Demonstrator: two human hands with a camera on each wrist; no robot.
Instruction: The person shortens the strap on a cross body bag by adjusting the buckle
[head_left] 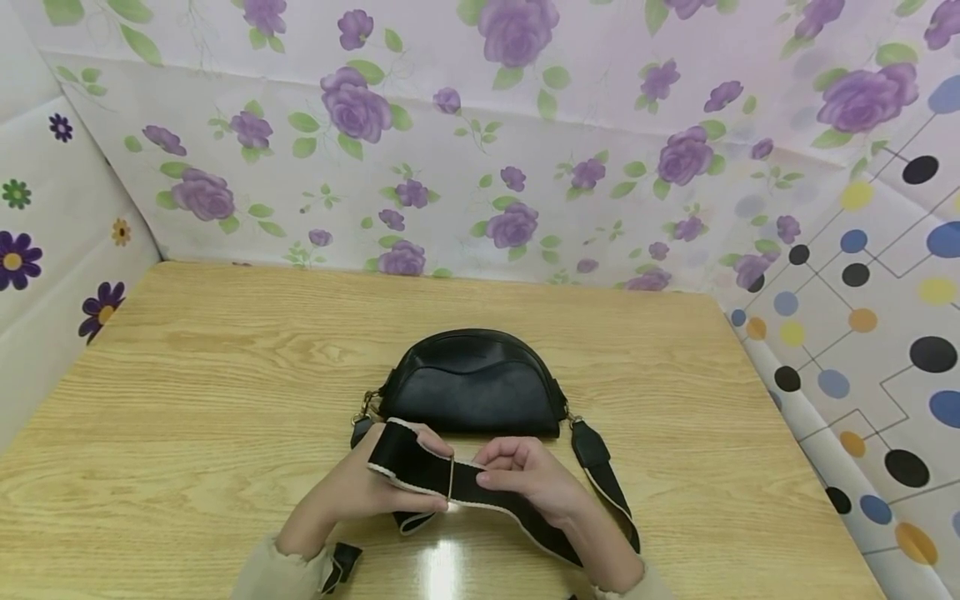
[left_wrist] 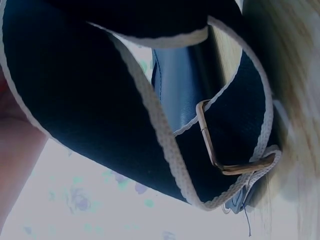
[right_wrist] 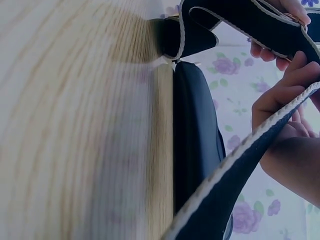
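A black half-moon bag (head_left: 480, 396) lies on the table beyond both hands. Its black strap (head_left: 408, 461), edged in white, is raised in front of it. With thumb and fingers, my left hand (head_left: 363, 483) pinches a thin gold slider buckle (head_left: 451, 479) on the strap, which loops over that hand. Just right of the buckle, my right hand (head_left: 534, 482) pinches the strap between thumb and fingers. In the left wrist view, a gold metal frame (left_wrist: 206, 132) sits across a strap loop. The right wrist view shows the strap (right_wrist: 240, 155) slanting past my right hand (right_wrist: 280, 105).
The wooden table (head_left: 225, 358) extends around the bag. A leather strap tab (head_left: 591, 446) joins the bag's right clip, and a black piece (head_left: 345, 560) lies near my left sleeve. Flowered cloth (head_left: 450, 167) hangs behind, dotted cloth (head_left: 862, 375) at the right.
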